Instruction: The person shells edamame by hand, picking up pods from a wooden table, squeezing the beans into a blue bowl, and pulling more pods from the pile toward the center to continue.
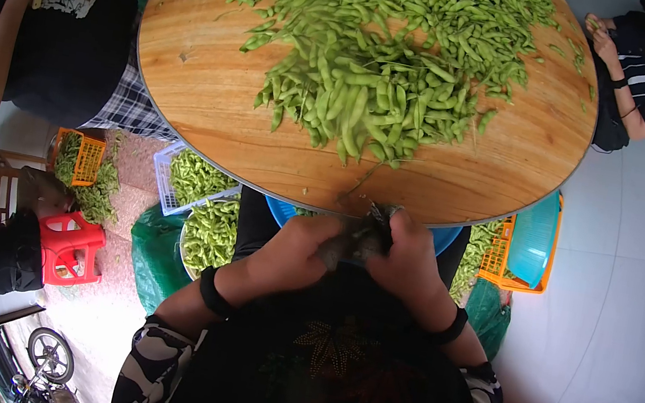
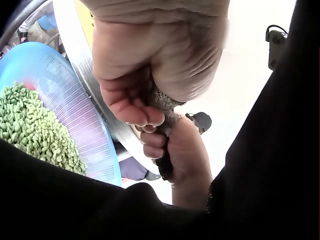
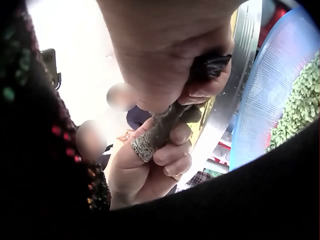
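Both my hands meet at the near edge of the round wooden table [image 1: 343,179]. My left hand [image 1: 289,251] pinches a dark grey, cloth-like piece [image 3: 172,122] between thumb and curled fingers. A speckled grey covering [image 3: 143,150] wraps the left thumb. Close beside it, my right hand [image 1: 411,266] grips the same dark material, and a black crumpled end [image 3: 212,66] sticks out of its fist. I cannot tell exactly what the dark piece is. Green bean pods [image 1: 364,98] lie heaped on the table beyond the hands.
Below the table edge sits a blue mesh basin [image 2: 87,100] of shelled green beans [image 2: 40,135]. Pod-filled crates, including an orange crate [image 1: 550,254], and a green sack [image 1: 158,256] flank my legs. A red stool [image 1: 70,250] stands left. Seated people [image 1: 70,35] are around the table.
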{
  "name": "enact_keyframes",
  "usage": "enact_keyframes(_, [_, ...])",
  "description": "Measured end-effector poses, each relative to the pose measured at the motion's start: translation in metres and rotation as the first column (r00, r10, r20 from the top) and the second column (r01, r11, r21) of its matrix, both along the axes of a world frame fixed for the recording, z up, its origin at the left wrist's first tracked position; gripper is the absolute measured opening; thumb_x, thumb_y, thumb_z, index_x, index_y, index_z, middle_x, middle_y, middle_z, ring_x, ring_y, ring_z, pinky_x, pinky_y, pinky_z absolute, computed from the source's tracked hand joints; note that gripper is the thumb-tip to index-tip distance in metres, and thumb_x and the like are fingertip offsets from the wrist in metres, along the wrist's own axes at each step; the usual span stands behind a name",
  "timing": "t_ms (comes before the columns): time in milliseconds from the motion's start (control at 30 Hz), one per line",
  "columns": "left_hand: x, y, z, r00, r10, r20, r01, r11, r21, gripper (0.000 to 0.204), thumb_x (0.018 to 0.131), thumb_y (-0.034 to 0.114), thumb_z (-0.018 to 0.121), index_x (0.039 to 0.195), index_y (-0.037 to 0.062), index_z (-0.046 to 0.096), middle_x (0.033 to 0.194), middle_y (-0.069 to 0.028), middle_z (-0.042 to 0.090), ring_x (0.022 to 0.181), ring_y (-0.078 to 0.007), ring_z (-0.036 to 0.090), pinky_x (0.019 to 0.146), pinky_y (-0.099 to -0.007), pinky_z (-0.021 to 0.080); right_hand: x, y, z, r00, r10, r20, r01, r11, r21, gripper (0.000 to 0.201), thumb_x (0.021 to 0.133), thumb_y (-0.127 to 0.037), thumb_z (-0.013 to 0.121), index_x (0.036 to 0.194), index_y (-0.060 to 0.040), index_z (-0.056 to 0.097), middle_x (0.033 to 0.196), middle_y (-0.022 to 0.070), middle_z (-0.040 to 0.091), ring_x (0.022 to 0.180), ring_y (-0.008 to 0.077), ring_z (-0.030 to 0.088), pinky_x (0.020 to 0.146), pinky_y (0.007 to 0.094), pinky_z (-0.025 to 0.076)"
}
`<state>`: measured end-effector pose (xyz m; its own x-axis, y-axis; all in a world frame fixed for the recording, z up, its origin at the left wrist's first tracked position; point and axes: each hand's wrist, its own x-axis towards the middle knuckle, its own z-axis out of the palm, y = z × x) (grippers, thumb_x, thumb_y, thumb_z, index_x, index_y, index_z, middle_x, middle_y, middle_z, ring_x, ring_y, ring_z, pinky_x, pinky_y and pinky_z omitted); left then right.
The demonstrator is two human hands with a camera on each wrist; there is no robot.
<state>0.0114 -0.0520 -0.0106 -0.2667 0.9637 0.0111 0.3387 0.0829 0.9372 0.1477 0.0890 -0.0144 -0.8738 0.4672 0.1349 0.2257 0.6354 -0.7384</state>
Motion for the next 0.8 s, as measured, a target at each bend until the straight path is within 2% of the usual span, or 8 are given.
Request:
enact_keyframes(233, [-0.015, -0.006, -0.003, 0.979, 0.152, -0.133, -0.159, 0.986, -0.046, 0.024, 0.087, 0.001, 0.057, 0.110, 0.0008, 0.061, 0.076, -0.0089, 0.063, 0.065, -0.0150, 0.061, 0.061, -0.0283, 0.049, 0.022, 0.011, 0.014, 0.997, 0.074, 0.038, -0.065, 0.978, -0.200, 0.022, 0.074, -0.013, 0.072, 0.086, -0.0004, 0.059, 0.073, 0.0184, 0.061, 0.068, 0.0370, 0.062, 0.057, 0.0392, 0.048])
enact_keyframes(500, [-0.011, 0.004, 0.005, 0.961, 0.073, -0.267, -0.062, 0.997, 0.049, 0.019, 0.087, 0.006, 0.061, 0.105, 0.0006, 0.061, 0.085, -0.0186, 0.063, 0.075, -0.0347, 0.064, 0.065, -0.0359, 0.051, 0.006, 0.013, 0.004, 0.988, -0.103, -0.115, 0.053, 0.926, -0.375, 0.021, 0.078, -0.012, 0.074, 0.093, -0.0009, 0.064, 0.076, 0.0127, 0.064, 0.067, 0.0205, 0.062, 0.063, 0.0301, 0.049])
enact_keyframes(633, [-0.013, 0.003, 0.003, 0.933, 0.042, -0.357, -0.001, 0.994, 0.113, 0.012, 0.090, 0.007, 0.059, 0.100, 0.0012, 0.061, 0.079, -0.0130, 0.063, 0.066, -0.0268, 0.063, 0.060, -0.0319, 0.049, 0.003, 0.014, -0.008, 0.989, 0.002, -0.149, -0.082, 0.841, -0.534, 0.020, 0.081, -0.010, 0.071, 0.098, -0.0016, 0.065, 0.078, 0.0086, 0.066, 0.071, 0.0124, 0.061, 0.066, 0.0283, 0.049])
enact_keyframes(667, [-0.015, 0.003, 0.006, 1.000, -0.024, -0.006, 0.024, 0.999, -0.023, 0.012, 0.091, 0.010, 0.059, 0.099, 0.0016, 0.061, 0.075, -0.0091, 0.061, 0.059, -0.0213, 0.058, 0.055, -0.0292, 0.046, 0.004, 0.016, -0.005, 0.989, 0.056, -0.134, -0.126, 0.794, -0.594, 0.019, 0.083, -0.008, 0.070, 0.100, -0.0017, 0.065, 0.080, 0.0069, 0.067, 0.073, 0.0110, 0.060, 0.067, 0.0280, 0.049])
enact_keyframes(700, [-0.015, 0.002, 0.007, 0.935, -0.040, 0.351, 0.095, 0.985, -0.141, 0.013, 0.092, 0.013, 0.059, 0.098, 0.0020, 0.061, 0.072, -0.0052, 0.059, 0.053, -0.0158, 0.054, 0.050, -0.0266, 0.043, 0.005, 0.018, -0.004, 0.986, 0.112, -0.123, -0.165, 0.740, -0.652, 0.019, 0.084, -0.007, 0.068, 0.102, -0.0017, 0.065, 0.083, 0.0053, 0.067, 0.076, 0.0097, 0.060, 0.068, 0.0276, 0.049])
enact_keyframes(733, [-0.015, 0.003, 0.006, 0.934, -0.038, 0.354, 0.094, 0.985, -0.142, 0.013, 0.092, 0.013, 0.059, 0.098, 0.0020, 0.061, 0.072, -0.0052, 0.059, 0.053, -0.0158, 0.054, 0.050, -0.0266, 0.043, 0.005, 0.016, -0.005, 0.986, 0.113, -0.120, -0.164, 0.739, -0.653, 0.019, 0.084, -0.007, 0.068, 0.102, -0.0017, 0.065, 0.083, 0.0053, 0.067, 0.076, 0.0097, 0.060, 0.068, 0.0276, 0.049])
enact_keyframes(767, [-0.015, 0.004, 0.005, 0.686, 0.004, 0.728, 0.155, 0.976, -0.152, 0.012, 0.092, 0.014, 0.058, 0.097, 0.0029, 0.060, 0.069, -0.0030, 0.056, 0.051, -0.0121, 0.051, 0.048, -0.0249, 0.040, 0.004, 0.014, -0.007, 0.963, 0.112, -0.245, -0.251, 0.701, -0.667, 0.018, 0.086, -0.007, 0.067, 0.103, -0.0015, 0.064, 0.085, 0.0035, 0.067, 0.077, 0.0100, 0.060, 0.068, 0.0276, 0.049])
enact_keyframes(800, [-0.014, 0.004, 0.005, 0.300, 0.063, 0.952, 0.214, 0.968, -0.132, 0.012, 0.093, 0.015, 0.057, 0.097, 0.0039, 0.059, 0.066, -0.0009, 0.053, 0.050, -0.0085, 0.048, 0.047, -0.0232, 0.037, 0.004, 0.013, -0.009, 0.925, 0.104, -0.366, -0.339, 0.663, -0.667, 0.018, 0.087, -0.007, 0.066, 0.104, -0.0013, 0.064, 0.087, 0.0017, 0.067, 0.079, 0.0104, 0.061, 0.069, 0.0276, 0.049])
